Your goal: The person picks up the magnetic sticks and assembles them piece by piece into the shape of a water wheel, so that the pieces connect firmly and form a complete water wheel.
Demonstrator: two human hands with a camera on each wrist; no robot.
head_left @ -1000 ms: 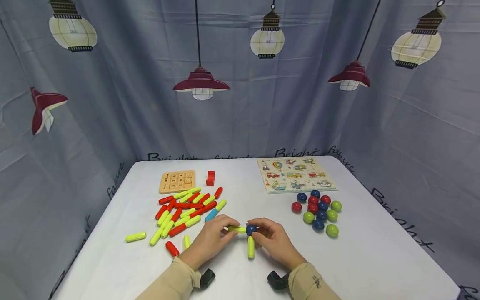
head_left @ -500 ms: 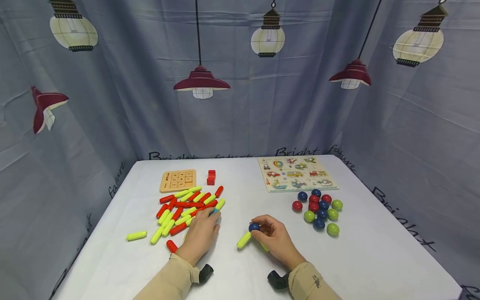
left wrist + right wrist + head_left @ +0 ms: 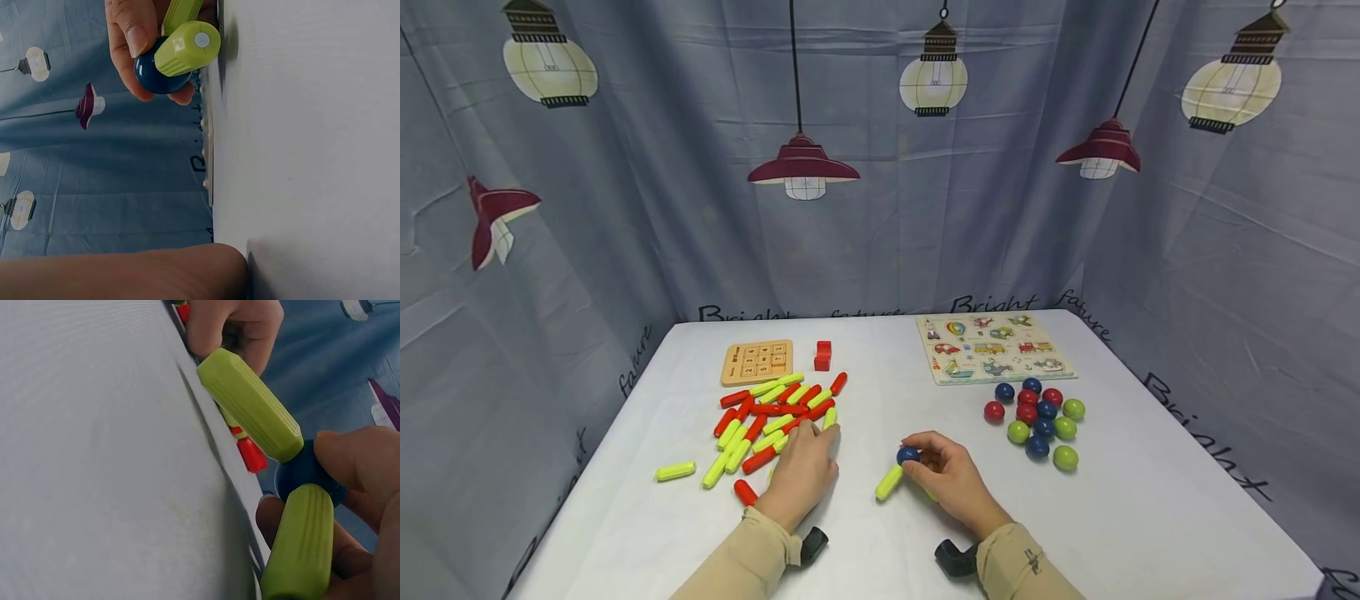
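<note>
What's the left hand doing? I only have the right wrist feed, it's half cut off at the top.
Observer: The left hand rests on the near edge of the pile of red and yellow-green sticks, fingers over a stick; head view can't show a grip.
Operator: What else is on the table?
Observer: A cluster of red, blue and green balls lies beyond the right hand, apart from it.
Operator: Second stick really on the ball?
Observer: Left wrist view shows both yellow-green sticks meeting the blue ball.
</note>
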